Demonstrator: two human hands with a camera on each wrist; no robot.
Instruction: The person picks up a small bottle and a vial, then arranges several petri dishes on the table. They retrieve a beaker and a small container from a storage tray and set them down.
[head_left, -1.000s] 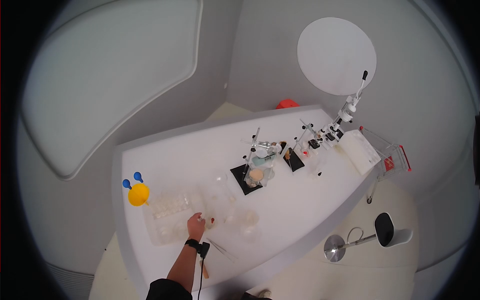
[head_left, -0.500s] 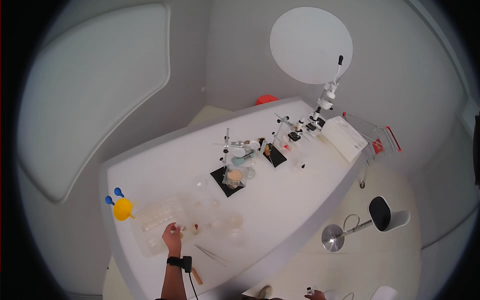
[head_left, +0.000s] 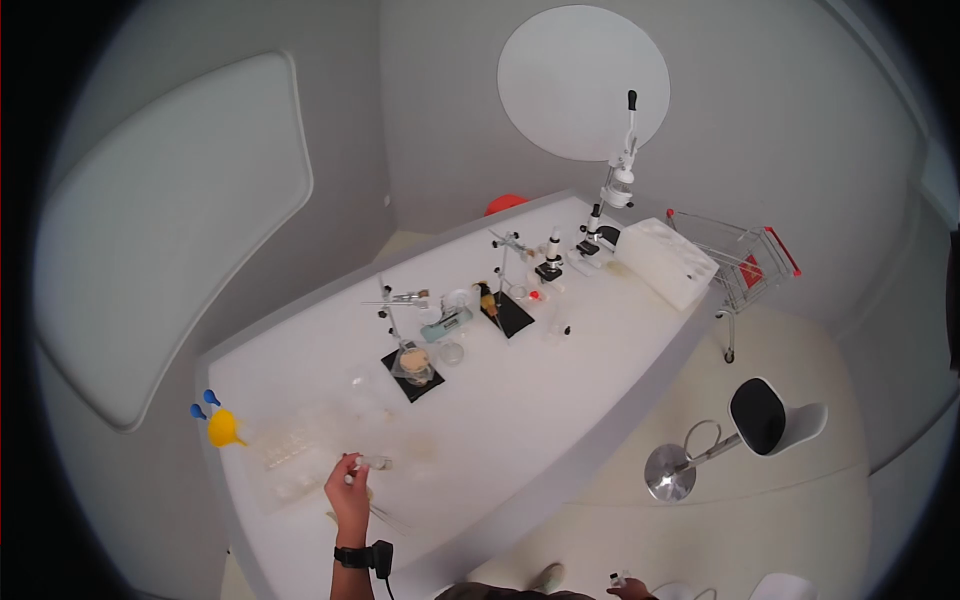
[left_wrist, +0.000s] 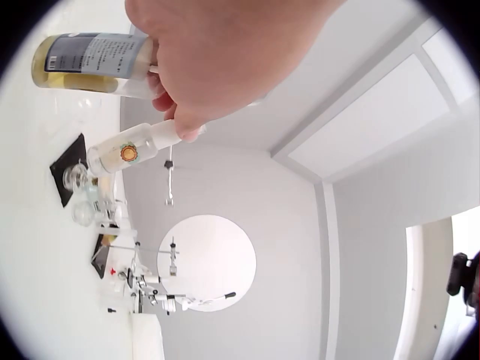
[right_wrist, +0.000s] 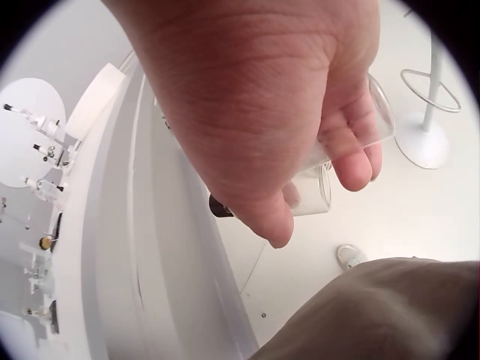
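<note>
My left hand [head_left: 350, 490] is raised over the near left part of the white table and grips two bottles. In the left wrist view one is a labelled clear bottle [left_wrist: 97, 64] with yellowish liquid. The other is a slim clear bottle [left_wrist: 124, 150] with a white top and an orange round sticker, pinched by the fingertips. My right hand [right_wrist: 255, 112] hangs beyond the table's near edge, over the floor. Its fingers and thumb curl round clear glassware: a small clear bottle [right_wrist: 313, 196] with a black cap [right_wrist: 219, 207], and a wider clear glass piece [right_wrist: 381, 112] behind the fingers.
On the table stand a clear tray [head_left: 285, 455], a yellow funnel [head_left: 222, 428], blue rubber bulbs [head_left: 211, 397], tweezers [head_left: 388, 518], a lab stand with a black base [head_left: 425, 388] and microscopes [head_left: 550, 265]. A stool [head_left: 757, 415] and shopping cart [head_left: 750, 270] are at the right.
The head view has turned, shifting the table scene leftward. My left hand has come away from the small glassware with a bottle now showing. My right hand has entered at the bottom edge.
</note>
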